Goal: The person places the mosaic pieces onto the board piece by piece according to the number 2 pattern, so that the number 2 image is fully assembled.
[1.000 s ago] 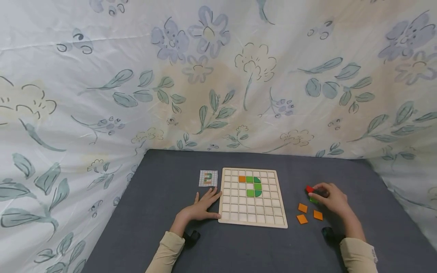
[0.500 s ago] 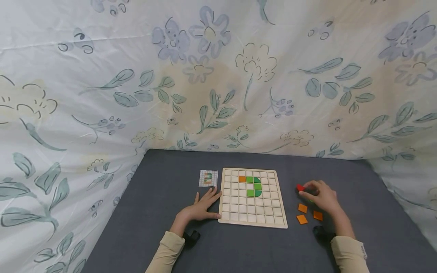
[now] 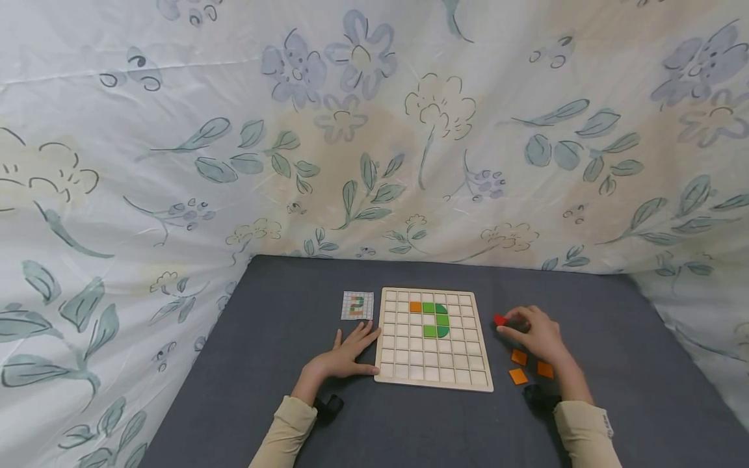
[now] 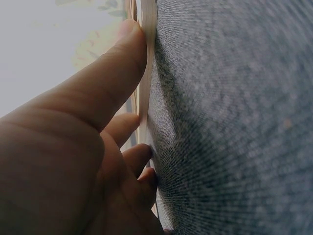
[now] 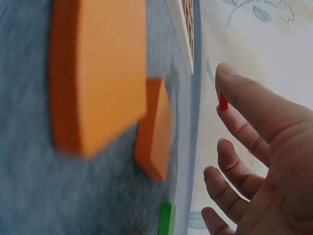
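The right grip pinches a red tile, with the board near on that grip's left; the left grip, loosely spread, touches the board's opposite edge.

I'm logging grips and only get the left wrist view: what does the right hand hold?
Observer: The right hand pinches a small flat red tile, its outline partly hidden.
Operator: Is it over the square pale wooden board whose edge I see?
Observer: No, in the head view it shows apart, to the board's right.
Operator: What lies beyond the left hand?
Observer: A square white card printed with a coloured grid pattern.
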{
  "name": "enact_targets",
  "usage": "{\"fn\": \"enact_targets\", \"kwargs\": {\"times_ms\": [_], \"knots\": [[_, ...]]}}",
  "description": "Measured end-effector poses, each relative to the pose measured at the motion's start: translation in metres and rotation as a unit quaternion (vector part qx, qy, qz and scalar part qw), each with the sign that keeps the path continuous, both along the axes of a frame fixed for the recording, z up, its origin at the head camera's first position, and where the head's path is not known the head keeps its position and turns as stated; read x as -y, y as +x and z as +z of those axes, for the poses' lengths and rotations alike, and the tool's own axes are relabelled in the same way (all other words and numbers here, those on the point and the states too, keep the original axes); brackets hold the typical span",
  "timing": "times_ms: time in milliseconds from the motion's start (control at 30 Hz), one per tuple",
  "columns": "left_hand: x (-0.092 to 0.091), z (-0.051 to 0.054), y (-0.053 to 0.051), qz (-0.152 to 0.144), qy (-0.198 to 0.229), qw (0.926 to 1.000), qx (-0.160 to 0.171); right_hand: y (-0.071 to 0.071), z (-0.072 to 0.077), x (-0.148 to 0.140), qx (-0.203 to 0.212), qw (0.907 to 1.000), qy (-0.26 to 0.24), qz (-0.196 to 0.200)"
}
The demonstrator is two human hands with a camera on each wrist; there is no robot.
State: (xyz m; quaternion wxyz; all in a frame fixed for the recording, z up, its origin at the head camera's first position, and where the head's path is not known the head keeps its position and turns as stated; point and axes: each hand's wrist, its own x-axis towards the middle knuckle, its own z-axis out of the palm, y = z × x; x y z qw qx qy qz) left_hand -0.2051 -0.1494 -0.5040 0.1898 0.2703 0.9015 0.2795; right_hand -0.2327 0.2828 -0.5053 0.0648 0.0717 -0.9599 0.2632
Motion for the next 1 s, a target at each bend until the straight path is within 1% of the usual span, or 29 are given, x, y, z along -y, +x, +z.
{"fn": "enact_targets", "kwargs": {"times_ms": [233,833,1000], "knots": [[0.0,0.001,0.001,-0.002,0.002,1.0,-0.001,-0.001,0.001,0.013,-0.01,0.9998,-0.009,0.012],[-0.001,0.002,0.001,0.001,-0.001,1.0,0.0,-0.007,0.001,0.045,-0.011,0.9992,-0.024,0.031],[0.0,0.0,0.0,0.0,-0.006,1.0,-0.005,-0.008,0.001,0.053,-0.01,0.999,-0.027,0.033]]}}
